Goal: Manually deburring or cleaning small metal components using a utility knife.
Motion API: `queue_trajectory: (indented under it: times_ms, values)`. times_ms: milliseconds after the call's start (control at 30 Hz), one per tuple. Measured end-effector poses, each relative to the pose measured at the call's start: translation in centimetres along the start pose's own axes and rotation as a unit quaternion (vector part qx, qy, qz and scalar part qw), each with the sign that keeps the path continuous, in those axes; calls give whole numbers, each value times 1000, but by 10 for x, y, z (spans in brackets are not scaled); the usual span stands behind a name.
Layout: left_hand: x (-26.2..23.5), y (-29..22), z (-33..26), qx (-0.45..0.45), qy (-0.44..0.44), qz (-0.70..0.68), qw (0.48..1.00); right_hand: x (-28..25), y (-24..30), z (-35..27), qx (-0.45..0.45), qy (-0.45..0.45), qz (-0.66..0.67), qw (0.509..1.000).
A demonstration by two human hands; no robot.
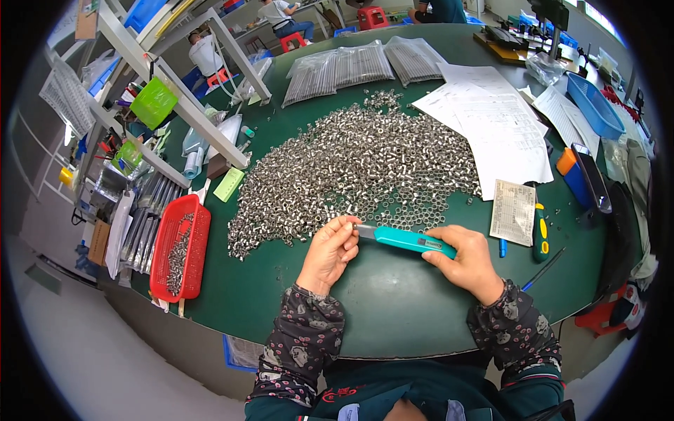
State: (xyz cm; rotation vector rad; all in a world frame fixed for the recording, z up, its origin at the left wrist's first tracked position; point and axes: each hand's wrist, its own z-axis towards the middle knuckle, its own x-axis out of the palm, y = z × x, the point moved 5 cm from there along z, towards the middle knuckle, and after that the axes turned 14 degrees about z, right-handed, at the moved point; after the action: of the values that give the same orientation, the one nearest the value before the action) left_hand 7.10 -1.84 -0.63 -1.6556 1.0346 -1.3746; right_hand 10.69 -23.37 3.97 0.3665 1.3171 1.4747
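Note:
My right hand is closed round the back end of a teal utility knife, whose blade points left. At the blade's tip, my left hand pinches a small metal ring between thumb and forefinger. That ring is mostly covered by the fingertips, and the blade meets or nearly meets it. Just beyond both hands, a wide heap of small shiny metal rings spreads over the green table. Some rings lie flat in a single layer at the heap's right front.
A red basket holding more metal pieces stands at the left edge. Bagged metal tubes lie behind the heap. Papers, a printed card, a yellow-green-handled tool, a phone and a blue tray sit right.

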Motion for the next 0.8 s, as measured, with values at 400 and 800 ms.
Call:
queue_trajectory:
  times_ms: [400, 800]
  values:
    - [27, -1, 9, 175, -104, 541, 816, -16, 0, 2, 17, -136, 139, 981]
    - [42, -9, 7, 265, -105, 628, 724, -12, 2, 2, -1, -121, 136, 983]
